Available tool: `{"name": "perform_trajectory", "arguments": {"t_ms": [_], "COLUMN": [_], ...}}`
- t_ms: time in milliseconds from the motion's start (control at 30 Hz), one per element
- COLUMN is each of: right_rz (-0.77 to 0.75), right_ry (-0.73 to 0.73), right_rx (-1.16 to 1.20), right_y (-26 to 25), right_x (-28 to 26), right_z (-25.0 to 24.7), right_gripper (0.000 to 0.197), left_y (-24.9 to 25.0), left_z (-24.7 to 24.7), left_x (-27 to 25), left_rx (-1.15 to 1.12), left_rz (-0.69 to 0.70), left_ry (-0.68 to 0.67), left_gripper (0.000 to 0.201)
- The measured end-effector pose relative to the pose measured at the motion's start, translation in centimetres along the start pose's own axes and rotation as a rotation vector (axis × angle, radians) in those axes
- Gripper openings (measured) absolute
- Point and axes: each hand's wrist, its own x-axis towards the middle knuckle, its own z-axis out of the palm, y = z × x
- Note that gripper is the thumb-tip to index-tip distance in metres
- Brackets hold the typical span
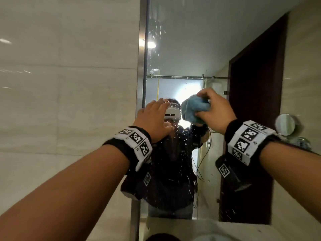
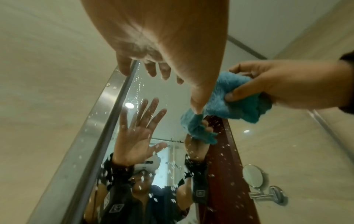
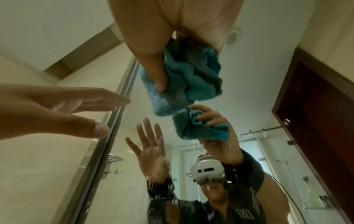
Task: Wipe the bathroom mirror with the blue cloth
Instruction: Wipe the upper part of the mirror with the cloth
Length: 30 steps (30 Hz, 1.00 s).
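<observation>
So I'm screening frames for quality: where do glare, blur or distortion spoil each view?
Head view: lamp glare on the mirror, lines bowed. Left wrist view: left hand looms close and soft. Right wrist view: blue cloth sharp, edges warped.

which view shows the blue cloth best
The right wrist view: the bunched fluffy blue cloth fills the centre, folds clear, the right hand's thumb pressed into it. In the head view the cloth is small and partly behind the fingers. The left wrist view shows it side-on, partly covered by the left hand.
</observation>
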Motion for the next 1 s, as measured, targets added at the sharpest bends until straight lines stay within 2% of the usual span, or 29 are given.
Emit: {"name": "perform_trajectory", "arguments": {"t_ms": [133, 233, 333, 400, 500, 667, 800, 933, 1000], "right_rz": [-0.123, -0.187, -0.192, -0.188, -0.184, -0.190, -0.187, -0.236, -0.255], "right_ry": [0.125, 0.155, 0.143, 0.211, 0.197, 0.116, 0.093, 0.168, 0.210], "right_rx": [-0.208, -0.307, -0.629, -0.779, -0.670, -0.516, -0.566, -0.614, -0.631], "right_y": [-0.4, -1.3, -1.6, -1.3, -0.8, -0.7, -0.6, -0.4, 0.2], "right_x": [3.6, 5.8, 7.0, 7.2, 7.5, 6.6, 5.5, 7.2, 7.8], "right_z": [0.5, 1.0, 1.7, 2.2, 3.2, 4.1, 4.6, 3.7, 3.5], "right_gripper": [0.047, 0.049, 0.040, 0.030, 0.027, 0.032, 0.051, 0.034, 0.041], "left_y": [-0.6, -0.4, -0.7, -1.1, -1.6, -1.6, -1.5, -1.4, -1.5], "left_z": [-0.6, -1.1, -1.1, -0.3, 1.2, 1.6, 1.5, 1.3, 1.3], "left_x": [3.0, 5.0, 6.7, 7.3, 7.5, 7.8, 7.6, 7.3, 7.3], "left_rx": [0.172, 0.220, 0.238, 0.257, 0.315, 0.337, 0.334, 0.312, 0.295], "left_rz": [0.005, 0.007, 0.003, -0.001, -0.008, -0.020, -0.025, -0.020, -0.022], "left_ry": [-0.031, -0.031, -0.055, -0.074, -0.060, -0.050, -0.044, -0.040, -0.042], "left_gripper": [0.095, 0.103, 0.116, 0.127, 0.141, 0.144, 0.143, 0.144, 0.144]}}
